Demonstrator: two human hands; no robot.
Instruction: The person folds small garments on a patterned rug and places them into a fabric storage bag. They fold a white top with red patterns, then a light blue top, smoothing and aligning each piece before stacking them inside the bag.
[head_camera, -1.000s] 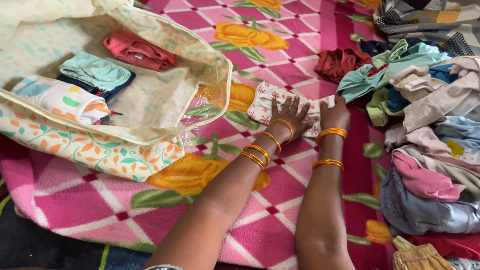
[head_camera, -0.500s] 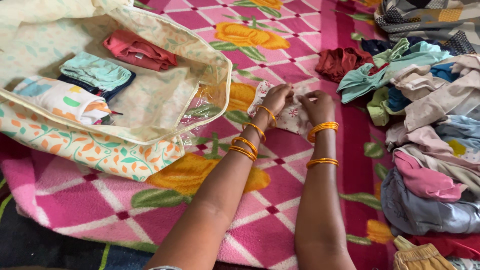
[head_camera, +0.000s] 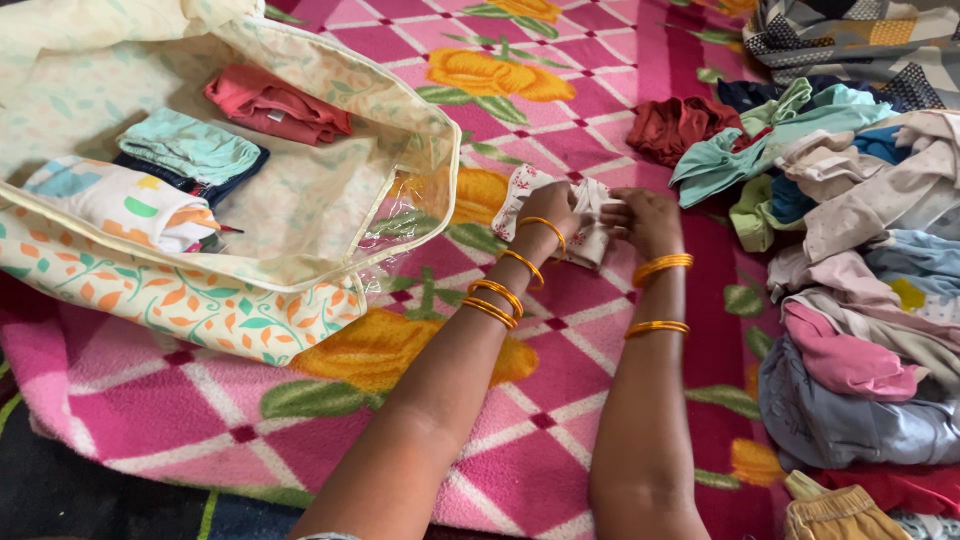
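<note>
Cloth (head_camera: 585, 215), white with a small red print and a frilled edge at its left, is bunched into a thick fold and held just above the blanket (head_camera: 560, 120), close to the right corner of the bag (head_camera: 330, 240). Its left end is gathered under the left hand (head_camera: 548, 205), and its right end is drawn up against the right hand (head_camera: 645, 218). Only part of the cloth can be seen, as the rest is hidden by the two hands.

The left hand is seen from the back, with its fingers curled down and pinched on the cloth's upper edge. The right hand is turned inward, its fingers bent and closed on the fold from the right side; the fingertips themselves are hidden by the cloth. Both forearms are stretched forward from the bottom of the view, side by side and slightly converging, with orange bangles (head_camera: 510, 290) worn on each wrist.

Folded clothes (head_camera: 190, 145) are laid inside the open bag at the left. A loose pile of clothes (head_camera: 860, 250) is heaped on the blanket at the right, near the right hand but apart from it.
</note>
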